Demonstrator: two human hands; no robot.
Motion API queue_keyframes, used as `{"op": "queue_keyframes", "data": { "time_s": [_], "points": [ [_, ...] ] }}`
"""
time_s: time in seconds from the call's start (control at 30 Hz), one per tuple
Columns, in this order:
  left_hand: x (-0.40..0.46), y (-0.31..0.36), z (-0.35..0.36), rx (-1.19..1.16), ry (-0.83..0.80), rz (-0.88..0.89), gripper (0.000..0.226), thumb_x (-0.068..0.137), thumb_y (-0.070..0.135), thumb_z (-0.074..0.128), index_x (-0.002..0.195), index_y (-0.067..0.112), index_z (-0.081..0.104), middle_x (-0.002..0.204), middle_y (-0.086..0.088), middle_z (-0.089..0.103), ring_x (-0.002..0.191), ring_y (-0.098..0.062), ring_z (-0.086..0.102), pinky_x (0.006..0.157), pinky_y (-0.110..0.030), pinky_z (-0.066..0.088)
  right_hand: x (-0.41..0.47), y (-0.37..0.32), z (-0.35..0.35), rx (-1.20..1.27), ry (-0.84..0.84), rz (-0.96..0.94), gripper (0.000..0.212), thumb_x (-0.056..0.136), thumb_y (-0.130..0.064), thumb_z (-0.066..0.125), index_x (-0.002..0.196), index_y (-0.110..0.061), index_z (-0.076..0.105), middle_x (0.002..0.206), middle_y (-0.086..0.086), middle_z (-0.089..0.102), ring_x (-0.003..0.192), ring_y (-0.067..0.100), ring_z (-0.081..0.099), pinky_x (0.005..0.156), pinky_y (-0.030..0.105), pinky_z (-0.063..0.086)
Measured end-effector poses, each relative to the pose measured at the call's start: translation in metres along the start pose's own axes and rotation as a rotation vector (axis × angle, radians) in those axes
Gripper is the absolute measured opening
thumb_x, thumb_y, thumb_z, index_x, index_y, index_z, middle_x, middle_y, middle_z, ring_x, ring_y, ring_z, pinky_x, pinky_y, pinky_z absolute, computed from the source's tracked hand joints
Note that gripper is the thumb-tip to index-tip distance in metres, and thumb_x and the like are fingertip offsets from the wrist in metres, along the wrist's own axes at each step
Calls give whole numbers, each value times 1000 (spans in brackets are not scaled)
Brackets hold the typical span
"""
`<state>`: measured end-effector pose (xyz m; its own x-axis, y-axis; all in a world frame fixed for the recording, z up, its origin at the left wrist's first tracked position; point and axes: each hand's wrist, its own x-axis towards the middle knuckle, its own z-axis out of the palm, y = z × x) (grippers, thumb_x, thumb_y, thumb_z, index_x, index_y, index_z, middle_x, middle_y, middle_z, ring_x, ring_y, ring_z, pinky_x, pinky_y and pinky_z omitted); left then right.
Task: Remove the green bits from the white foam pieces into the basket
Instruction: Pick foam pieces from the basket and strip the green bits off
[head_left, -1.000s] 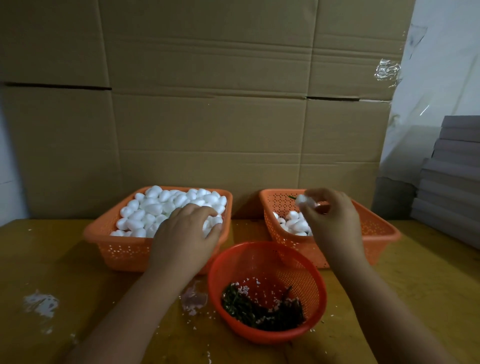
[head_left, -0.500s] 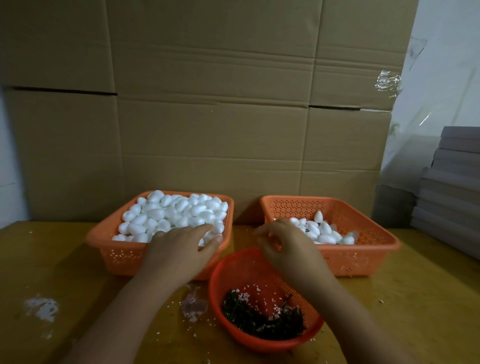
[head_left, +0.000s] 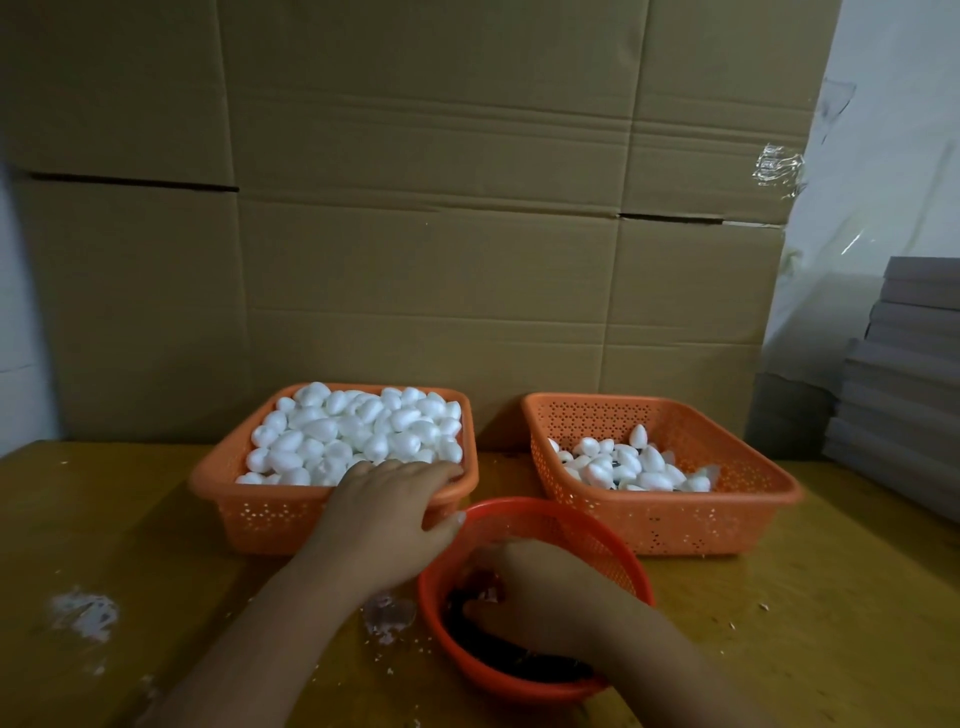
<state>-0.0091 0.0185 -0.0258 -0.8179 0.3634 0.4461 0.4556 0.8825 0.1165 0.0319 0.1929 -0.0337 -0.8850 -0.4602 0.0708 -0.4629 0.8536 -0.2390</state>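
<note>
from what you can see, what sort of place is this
Probably a small workshop or packing room doing hand sorting. Large cardboard boxes stand stacked behind the table, grey flat packs are piled at the right, and a basket brims with foam pieces.

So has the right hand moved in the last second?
Yes. The right hand was up over the right-hand orange basket; it has since come down and toward the person into the round red basket, over the dark green bits.

We view from one head-worn camera, facing forward and down, close above the table (head_left: 831, 649) and both forearms.
</note>
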Motion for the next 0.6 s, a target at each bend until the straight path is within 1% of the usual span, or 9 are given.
{"op": "queue_keyframes", "data": {
  "time_s": [0.17, 0.27, 0.4, 0.53, 0.6],
  "points": [
    [1, 1, -1, -11, 9, -19, 40, 91, 56, 49, 128, 42, 51, 123, 20, 57, 118, -6, 50, 101, -29, 32, 0, 1, 2, -12, 9, -2, 35, 92, -29, 57, 126, -20, 61, 128, 3, 61, 115, 22, 56, 97, 36, 45],
    [0, 1, 0, -18, 26, -35, 27, 93, 52, 49, 112, 37, 60, 111, 17, 59, 109, -7, 52, 96, -27, 33, 0, 1, 2, -11, 13, -3, 34, 92, -29, 56, 124, -19, 61, 127, 3, 61, 114, 22, 56, 97, 36, 45],
    [-2, 1, 0, 22, 25, -51, 23, 95, 50, 46, 105, 36, 62, 104, 14, 59, 104, -9, 52, 93, -28, 37, 1, 2, 2, -25, 20, 3, 33, 92, -30, 56, 123, -19, 62, 126, 3, 61, 112, 22, 57, 95, 36, 46],
    [0, -1, -3, 9, 5, -77, 22, 94, 48, 50, 84, 31, 60, 89, 12, 60, 94, -11, 54, 82, -28, 39, 0, 2, 4, -23, 22, 6, 32, 93, -31, 56, 122, -18, 62, 124, 3, 61, 110, 22, 57, 94, 37, 47],
    [0, -3, -5, 2, -41, -106, 23, 93, 51, 51, 86, 32, 62, 91, 12, 58, 95, -11, 52, 79, -27, 38, 0, 2, 4, -18, 26, 7, 32, 93, -31, 56, 122, -19, 62, 124, 3, 61, 109, 21, 57, 93, 36, 47]
  ]
}}
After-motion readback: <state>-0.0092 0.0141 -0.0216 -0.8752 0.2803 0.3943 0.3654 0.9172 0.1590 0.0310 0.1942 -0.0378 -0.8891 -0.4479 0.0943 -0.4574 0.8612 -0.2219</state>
